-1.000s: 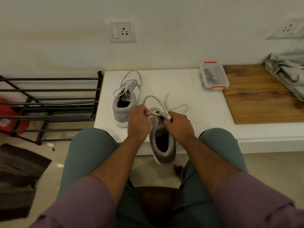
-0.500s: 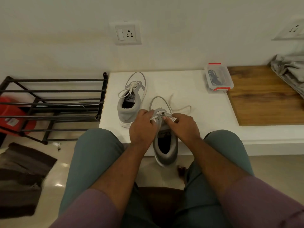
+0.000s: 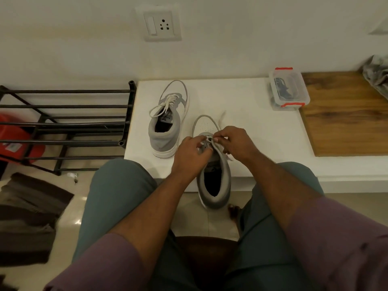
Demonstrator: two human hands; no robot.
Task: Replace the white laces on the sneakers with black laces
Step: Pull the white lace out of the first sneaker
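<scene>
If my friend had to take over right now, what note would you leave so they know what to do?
Left hand: grips the near sneaker by the lace holes.
Right hand: pinches its white lace, grip at the top of the lacing.
Near sneaker hangs over the white table edge. Far sneaker is fully laced in white, untouched.
Dark laces seem to be in the clear box, lid on.
Done: near lace partly loosened.
Left: pull out both white laces, thread in black ones.

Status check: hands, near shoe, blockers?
Left hand and right hand both pinch white lace on near grey sneaker. Far grey sneaker laced white. Clear lidded box shut. No blockers.
</scene>
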